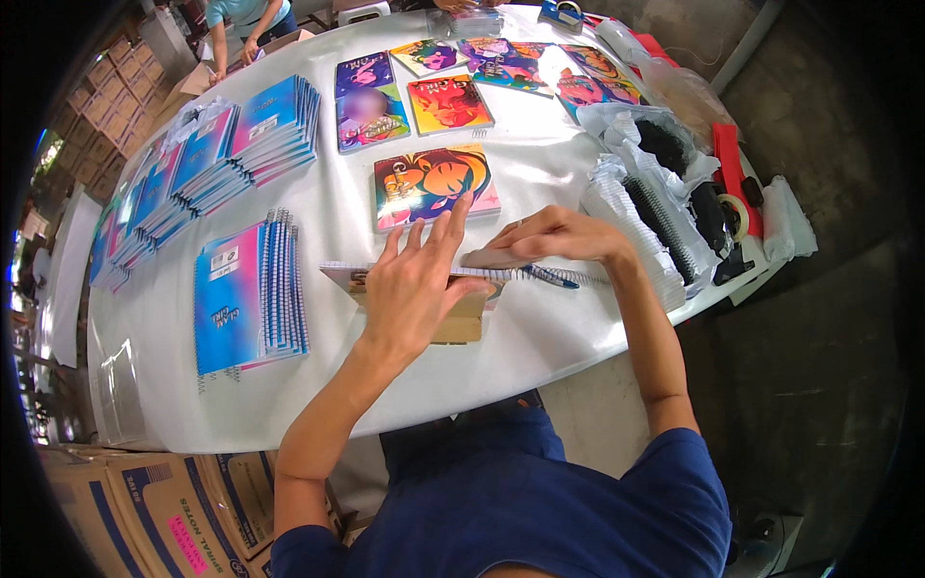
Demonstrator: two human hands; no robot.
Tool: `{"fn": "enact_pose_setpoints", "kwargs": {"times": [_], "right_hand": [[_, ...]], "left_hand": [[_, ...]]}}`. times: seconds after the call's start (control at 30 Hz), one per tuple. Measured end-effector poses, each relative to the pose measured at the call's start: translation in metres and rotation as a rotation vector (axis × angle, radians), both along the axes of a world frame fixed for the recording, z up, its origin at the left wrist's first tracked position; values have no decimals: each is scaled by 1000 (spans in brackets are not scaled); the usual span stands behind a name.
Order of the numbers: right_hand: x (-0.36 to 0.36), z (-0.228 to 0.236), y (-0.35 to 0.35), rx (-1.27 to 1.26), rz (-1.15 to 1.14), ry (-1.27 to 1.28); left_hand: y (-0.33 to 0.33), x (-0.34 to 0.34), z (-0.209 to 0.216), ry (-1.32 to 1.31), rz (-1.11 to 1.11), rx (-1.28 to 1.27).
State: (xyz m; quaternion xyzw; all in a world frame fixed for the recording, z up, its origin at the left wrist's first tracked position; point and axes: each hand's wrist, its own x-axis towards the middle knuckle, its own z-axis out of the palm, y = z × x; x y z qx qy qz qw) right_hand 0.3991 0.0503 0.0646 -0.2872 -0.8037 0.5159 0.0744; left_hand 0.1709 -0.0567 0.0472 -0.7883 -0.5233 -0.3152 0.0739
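Observation:
Close in front of me a notebook (339, 274) stands on edge, its top edge facing up and its cover mostly hidden. My left hand (414, 284) lies across it with fingers stretched and spread, the thumb apart on the near side. At the right end of that edge, my right hand (554, 236) is closed with bent fingers; what it pinches is hidden. A spiral coil (590, 279) sticks out to the right below it, beside a blue pen (549, 277). Under my left hand shows a brown cardboard piece (458, 326). Just beyond lies a notebook stack with an orange-and-pink cover (429, 178).
Blue-and-pink spiral notebooks (229, 299) are stacked at left, with more piles (275, 120) behind. Colourful covers (448, 101) lie at the far side. Wrapped black coils (655, 226) and a tape dispenser (737, 217) sit at right. Cartons (164, 511) stand lower left; another person (246, 24) works far left.

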Motion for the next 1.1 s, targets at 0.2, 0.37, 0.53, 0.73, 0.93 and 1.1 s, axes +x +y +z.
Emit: {"fn": "enact_pose_setpoints", "kwargs": {"times": [0.2, 0.37, 0.53, 0.73, 0.93, 1.1], "right_hand": [[15, -8, -1, -294, 31, 441], [14, -23, 8, -302, 37, 428], [-22, -12, 4, -26, -8, 70], [-20, -27, 8, -132, 56, 374], [-27, -24, 6, -151, 62, 404], [-28, -27, 4, -696, -50, 694]], "left_hand": [[-1, -2, -3, -3, 12, -11], [0, -8, 1, -7, 13, -27], [-5, -18, -1, 10, 32, -45], [-6, -24, 0, 10, 54, -20], [-8, -34, 1, 5, 75, -51], [-11, -42, 2, 10, 109, -100]]}}
